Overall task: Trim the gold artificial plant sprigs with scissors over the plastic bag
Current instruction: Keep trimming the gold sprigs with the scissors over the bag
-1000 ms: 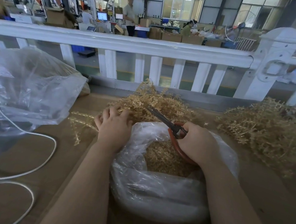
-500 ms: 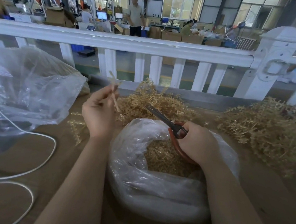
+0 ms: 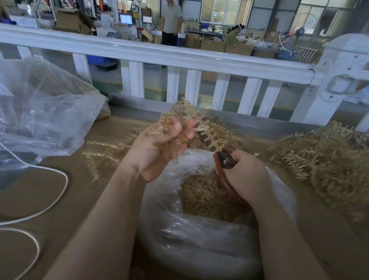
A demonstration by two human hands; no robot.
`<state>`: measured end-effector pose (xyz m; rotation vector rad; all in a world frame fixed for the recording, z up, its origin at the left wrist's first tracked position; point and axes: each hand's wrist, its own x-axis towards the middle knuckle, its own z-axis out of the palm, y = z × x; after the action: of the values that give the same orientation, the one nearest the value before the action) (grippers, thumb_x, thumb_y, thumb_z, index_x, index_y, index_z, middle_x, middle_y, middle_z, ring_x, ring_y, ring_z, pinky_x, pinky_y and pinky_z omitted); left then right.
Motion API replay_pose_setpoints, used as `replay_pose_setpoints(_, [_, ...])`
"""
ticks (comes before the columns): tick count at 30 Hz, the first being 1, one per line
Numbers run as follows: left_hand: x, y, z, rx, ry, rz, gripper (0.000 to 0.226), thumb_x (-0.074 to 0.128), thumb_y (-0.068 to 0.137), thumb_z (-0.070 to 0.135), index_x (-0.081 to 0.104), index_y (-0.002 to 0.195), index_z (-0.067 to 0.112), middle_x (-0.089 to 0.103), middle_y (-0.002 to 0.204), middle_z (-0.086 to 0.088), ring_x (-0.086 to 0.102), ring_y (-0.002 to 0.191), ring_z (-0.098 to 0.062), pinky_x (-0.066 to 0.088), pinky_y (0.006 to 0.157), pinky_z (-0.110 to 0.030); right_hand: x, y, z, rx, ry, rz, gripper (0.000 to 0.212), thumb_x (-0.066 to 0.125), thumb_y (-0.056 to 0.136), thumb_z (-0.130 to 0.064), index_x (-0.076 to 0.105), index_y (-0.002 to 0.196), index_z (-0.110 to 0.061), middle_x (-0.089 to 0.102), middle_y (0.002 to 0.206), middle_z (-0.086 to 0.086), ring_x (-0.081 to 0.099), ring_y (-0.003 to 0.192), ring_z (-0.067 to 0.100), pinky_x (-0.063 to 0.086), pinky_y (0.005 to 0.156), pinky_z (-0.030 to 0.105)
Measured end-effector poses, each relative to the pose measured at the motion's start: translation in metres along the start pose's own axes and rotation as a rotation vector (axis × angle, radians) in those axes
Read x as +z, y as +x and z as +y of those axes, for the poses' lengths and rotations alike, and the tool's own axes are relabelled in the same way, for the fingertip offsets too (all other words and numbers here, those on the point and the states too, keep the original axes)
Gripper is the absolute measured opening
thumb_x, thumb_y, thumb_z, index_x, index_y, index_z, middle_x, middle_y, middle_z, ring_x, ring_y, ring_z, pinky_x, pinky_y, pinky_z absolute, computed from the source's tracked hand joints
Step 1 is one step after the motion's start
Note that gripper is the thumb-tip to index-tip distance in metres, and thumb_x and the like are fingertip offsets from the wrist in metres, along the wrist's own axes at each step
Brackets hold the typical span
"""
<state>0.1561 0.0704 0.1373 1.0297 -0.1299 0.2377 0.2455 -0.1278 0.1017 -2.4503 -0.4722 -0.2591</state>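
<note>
The scissors' (image 3: 226, 159) blades vanish behind the sprig (image 3: 210, 137) in the left hand (image 3: 157, 146); the right hand (image 3: 244, 176) covers their handles. The right-side pile (image 3: 330, 163) runs off frame.

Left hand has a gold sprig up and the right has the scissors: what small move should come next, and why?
Probably bring the scissors up to the gold sprig and snip. The left hand grips the sprig above the open plastic bag, the right hand holds the scissors just beside it, and trimmings already lie in the bag.
</note>
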Motion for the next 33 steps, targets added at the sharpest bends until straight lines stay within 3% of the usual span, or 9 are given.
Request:
replay_pose_setpoints(3, [-0.005,-0.001,-0.006,-0.056,0.034,-0.002,0.021,0.066,0.086,0.021,0.057,0.104,0.015,0.072,0.109,0.0,0.069,0.087,-0.011,0.056,0.073,-0.024,-0.002,0.0,-0.001,0.026,0.051,-0.002,0.032,0.067,0.087,-0.05,0.06,0.069,-0.024,0.058,0.056,-0.013,0.054,0.058,0.002,0.033,0.049,0.023])
replay_pose_setpoints(7, [-0.006,-0.004,-0.01,-0.051,0.076,0.026,0.013,0.068,0.084,0.018,0.056,0.087,0.021,0.073,0.112,-0.004,0.069,0.087,-0.013,0.055,0.074,-0.023,-0.005,0.004,0.0,0.067,0.208,0.013,0.027,0.076,0.082,-0.039,0.063,0.069,-0.019,0.063,0.053,-0.007,0.063,0.057,0.009,0.049,0.053,0.028])
replay_pose_setpoints(10, [-0.005,-0.005,-0.011,-0.066,0.085,0.048,0.017,0.069,0.082,0.017,0.053,0.087,0.022,0.073,0.112,-0.005,0.069,0.086,-0.014,0.054,0.072,-0.022,-0.008,0.002,-0.002,0.059,0.394,0.022,0.022,0.078,0.081,-0.031,0.066,0.068,-0.02,0.064,0.053,-0.016,0.059,0.047,-0.001,0.04,0.043,0.012])
replay_pose_setpoints(15, [-0.001,-0.004,-0.015,-0.027,0.123,0.07,0.017,0.071,0.077,0.014,0.056,0.084,0.018,0.075,0.106,-0.007,0.07,0.087,-0.015,0.052,0.065,-0.02,-0.016,0.001,-0.007,0.12,0.708,-0.079,0.013,0.075,0.084,-0.019,0.07,0.076,-0.012,0.066,0.058,0.003,0.058,0.052,0.014,0.047,0.058,0.031])
replay_pose_setpoints(18, [0.005,-0.003,-0.019,0.06,0.207,0.087,0.015,0.075,0.069,0.009,0.065,0.077,0.016,0.076,0.099,-0.005,0.071,0.091,-0.012,0.049,0.058,-0.018,-0.021,-0.001,-0.005,0.122,0.878,-0.13,0.014,0.075,0.087,-0.018,0.068,0.08,-0.008,0.063,0.06,0.011,0.046,0.045,0.018,0.038,0.049,0.028])
replay_pose_setpoints(23, [0.014,-0.004,-0.024,0.158,0.409,0.037,0.02,0.081,0.062,0.007,0.077,0.07,0.024,0.076,0.104,-0.003,0.071,0.099,-0.018,0.056,0.074,-0.028,-0.023,-0.002,-0.004,0.069,1.076,-0.218,0.02,0.077,0.085,-0.032,0.068,0.085,-0.014,0.064,0.067,0.019,0.032,0.039,0.018,0.021,0.041,0.028])
replay_pose_setpoints(28, [0.02,-0.006,-0.026,0.161,0.529,-0.092,0.017,0.083,0.06,0.002,0.077,0.074,0.008,0.073,0.11,-0.007,0.068,0.104,-0.02,0.058,0.088,-0.036,-0.021,-0.002,-0.004,0.019,1.102,-0.209,0.037,0.074,0.083,-0.045,0.063,0.09,-0.01,0.066,0.063,0.008,0.036,0.04,0.019,0.024,0.042,0.029])
replay_pose_setpoints(31, [0.022,-0.004,-0.027,0.147,0.717,-0.102,0.019,0.084,0.064,0.001,0.078,0.077,0.012,0.072,0.109,-0.004,0.063,0.111,-0.022,0.049,0.101,-0.05,-0.02,-0.002,0.0,0.051,1.117,-0.198,0.028,0.077,0.086,-0.032,0.061,0.086,-0.009,0.048,0.054,0.001,0.038,0.042,0.016,0.029,0.043,0.027])
replay_pose_setpoints(33, [0.021,-0.005,-0.028,0.127,0.68,-0.149,0.021,0.081,0.068,-0.002,0.079,0.08,0.015,0.07,0.111,-0.005,0.063,0.11,-0.023,0.054,0.096,-0.047,-0.019,-0.001,0.001,0.041,1.112,-0.198,0.015,0.075,0.089,-0.016,0.061,0.083,-0.012,0.049,0.057,0.001,0.04,0.044,0.014,0.034,0.042,0.023])
